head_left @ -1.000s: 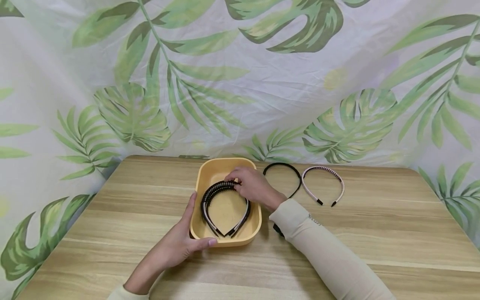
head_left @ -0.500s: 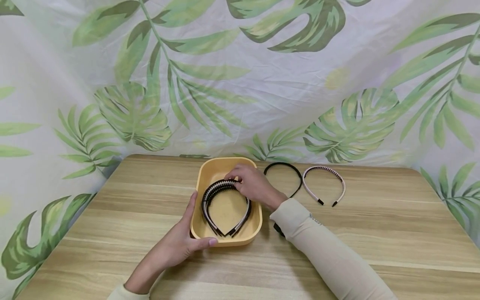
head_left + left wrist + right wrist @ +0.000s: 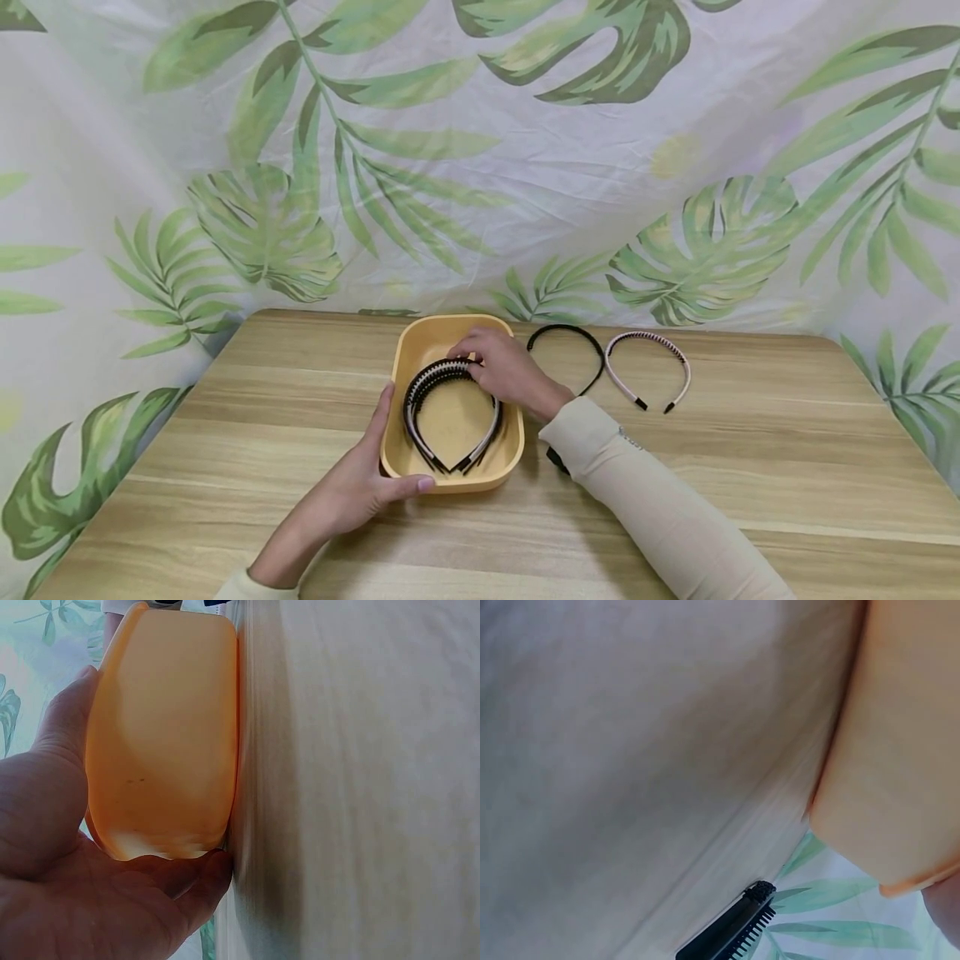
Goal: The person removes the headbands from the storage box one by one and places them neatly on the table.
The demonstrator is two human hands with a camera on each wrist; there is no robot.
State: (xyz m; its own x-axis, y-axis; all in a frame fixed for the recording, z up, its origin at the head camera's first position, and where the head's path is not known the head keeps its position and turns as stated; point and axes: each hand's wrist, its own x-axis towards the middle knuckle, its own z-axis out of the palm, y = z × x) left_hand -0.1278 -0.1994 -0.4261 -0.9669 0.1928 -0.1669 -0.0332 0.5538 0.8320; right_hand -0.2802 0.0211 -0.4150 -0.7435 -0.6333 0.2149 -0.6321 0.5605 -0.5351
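Holding bin (image 3: 453, 425), pinching nested headbands (image 3: 424, 385)

Left hand (image 3: 365, 483) clamped on bin at eight o'clock, thumb at near rim; right hand (image 3: 507, 372) reaching into bin, thumb and fingers clamped on the nested headbands at their one o'clock; they sit stacked in bin, tips at six; black headband (image 3: 592, 339) on table (image 3: 750, 450) at bin's two o'clock; pale pink headband (image 3: 647, 336) just beside it, toward three.

One tub (image 3: 480, 483), one table (image 3: 247, 442), one leafy cloth (image 3: 450, 208), two loose headbands (image 3: 647, 335), several stacked headbands (image 3: 429, 378), exact number unclear.
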